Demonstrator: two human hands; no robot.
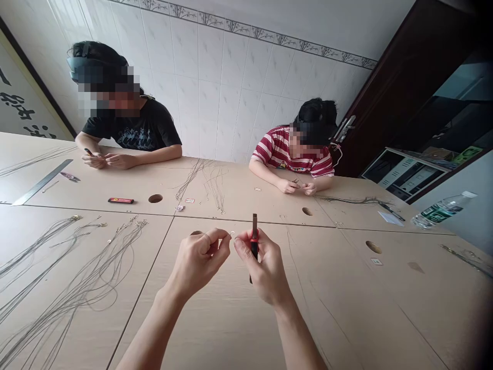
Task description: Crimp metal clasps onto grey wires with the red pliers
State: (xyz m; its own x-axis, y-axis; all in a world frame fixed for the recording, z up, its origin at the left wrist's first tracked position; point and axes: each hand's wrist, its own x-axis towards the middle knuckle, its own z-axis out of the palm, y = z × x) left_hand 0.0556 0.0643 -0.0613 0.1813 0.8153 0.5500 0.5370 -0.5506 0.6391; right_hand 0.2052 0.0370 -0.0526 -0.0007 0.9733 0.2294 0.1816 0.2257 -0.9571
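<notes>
Over the middle of the table, my left hand (204,257) is closed in a pinch, thumb against forefinger. A tiny pale ring-like piece (232,233) shows at its fingertips, between the two hands; its exact kind is too small to tell. My right hand (265,264) is wrapped round a narrow hand tool (254,239) with a black-and-red handle and a flat metal head pointing up, which looks like pliers seen edge-on. The right thumb and forefinger also come close to the small piece. Whether they grip it, I cannot tell.
Bundles of thin dark cords (96,272) spread over the table (215,329) at left, and more cords (200,185) lie farther back. A steel ruler (42,182), a black-and-red object (120,200) and a water bottle (442,209) rest around. Two people (131,128) sit opposite, hands busy.
</notes>
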